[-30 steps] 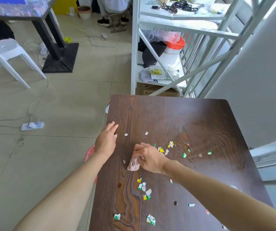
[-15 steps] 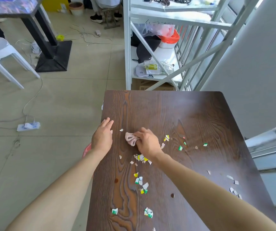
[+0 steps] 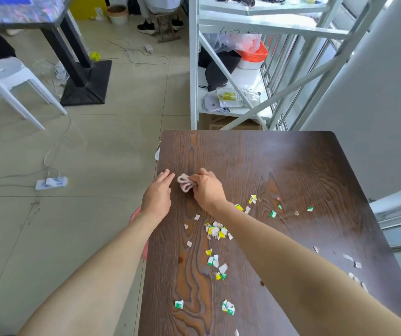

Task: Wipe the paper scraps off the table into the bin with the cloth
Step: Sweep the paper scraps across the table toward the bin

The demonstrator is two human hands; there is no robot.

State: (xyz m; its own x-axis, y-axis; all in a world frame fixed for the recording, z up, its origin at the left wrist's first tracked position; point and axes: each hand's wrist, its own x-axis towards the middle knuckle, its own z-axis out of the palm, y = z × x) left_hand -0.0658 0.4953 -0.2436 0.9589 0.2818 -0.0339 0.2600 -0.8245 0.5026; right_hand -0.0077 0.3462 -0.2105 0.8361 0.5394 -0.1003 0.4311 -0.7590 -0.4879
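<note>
A dark wood-grain table (image 3: pixel 291 166) carries several small white, yellow and green paper scraps (image 3: pixel 216 231), densest in a pile near its middle, with more toward the near and right edges. My right hand (image 3: pixel 208 189) is shut on a bunched pink cloth (image 3: pixel 185 182), pressed to the tabletop near the left edge. My left hand (image 3: pixel 157 196) lies flat and open on the left edge, just left of the cloth, fingers almost touching it. A red bin (image 3: pixel 138 229) shows only as a sliver below the left edge, mostly hidden by my left forearm.
A white metal rack (image 3: pixel 221 69) with bags and cartons stands just beyond the table's far edge. A grey wall (image 3: pixel 376 93) runs along the right. On the tiled floor to the left lie a power strip (image 3: pixel 51 183) with cables, a white stool (image 3: pixel 12 76) and a black table base (image 3: pixel 85 83).
My right hand has carried the cloth from the table's middle up and left, close to my left hand. A pile of scraps sits gathered behind it. My left hand stayed on the edge.
</note>
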